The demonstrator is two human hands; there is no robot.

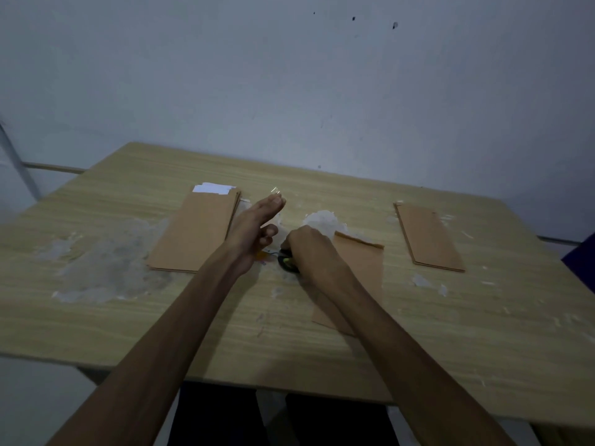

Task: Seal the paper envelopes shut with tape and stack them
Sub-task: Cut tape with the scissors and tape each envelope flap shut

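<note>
My left hand (254,226) is raised above the table's middle and pinches the end of a clear tape strip (274,190) at its fingertips, with the other fingers curled. Just to its right, my right hand (309,249) grips a dark tape roll (285,263) with yellow on it, pressed down on the table. One brown envelope (363,262) lies under my right forearm, its top flap edge raised. A stack of brown envelopes (196,233) with white paper (214,188) sticking out of the far end lies to the left. Another brown envelope pile (428,236) lies to the right.
The wooden table (128,317) carries a large patch of whitish tape residue (106,265) at the left and small scraps at the right (421,280). A crumpled clear wad (322,220) sits behind my right hand. A blue-grey wall stands close behind the table.
</note>
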